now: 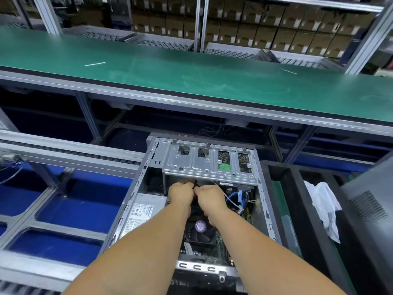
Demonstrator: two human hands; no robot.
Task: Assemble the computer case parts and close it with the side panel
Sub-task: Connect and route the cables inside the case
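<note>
Grey sheet-metal computer case [127,211], lying open-side-up at lower centre of the frame on a roller line, with the green conveyor belt [191,73] crossing the upper half. Already fitted, as far as can be seen: the power supply [142,213] at the case's left, the drive cage [209,163] across its upper end, the motherboard [212,250] with the CPU fan [200,231] near the middle, and blue data cables [238,199] at right of centre.

Both hands are inside the case, just below the drive cage. The left hand [180,193] and right hand [209,198] are curled into loose fists, knuckles nearly touching, each apparently pinching a dark cable or connector [195,184] between them; the exact item is too hidden to name, and whether it is a plug being mated or a wire being tied cannot be told.

Judged stage: internal cabling, late in the fitting of parts. The case has no cover on it. A grey perforated sheet, probably the side panel [370,201], stands at the right edge of the frame, well apart from the case. A black tray [276,188] with a white bag [323,205] lies between them. Remaining: finish the cable work, then fit the panel.
</note>
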